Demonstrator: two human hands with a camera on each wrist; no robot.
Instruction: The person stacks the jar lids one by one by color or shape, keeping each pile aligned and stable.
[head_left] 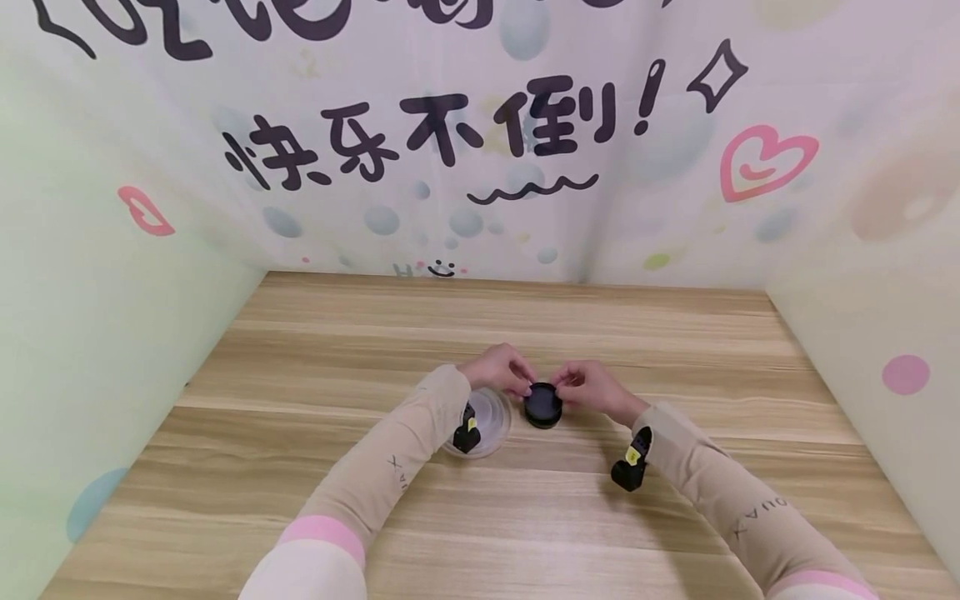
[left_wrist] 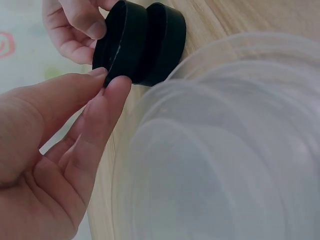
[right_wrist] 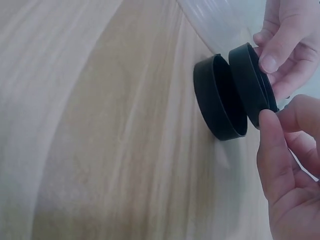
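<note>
Between the fingertips of both hands is a shallow round black lid or dish (head_left: 543, 400), held just above a second black round piece (right_wrist: 209, 100) of similar size on the table. My left hand (head_left: 501, 369) pinches its rim between thumb and fingers. On the opposite side my right hand (head_left: 592, 388) pinches the same rim. In the wrist views a narrow gap shows between much of the two black pieces; whether they touch anywhere I cannot tell. Beside my left wrist lie nested clear plastic round lids or bowls (left_wrist: 200, 170), partly hidden by the forearm in the head view.
The wood-grain table (head_left: 525, 533) runs back to a printed white curtain (head_left: 480, 225), with pale side panels at left and right. A small black wrist camera (head_left: 467, 433) hangs over the clear plastic, and another camera (head_left: 632, 462) is on the right wrist.
</note>
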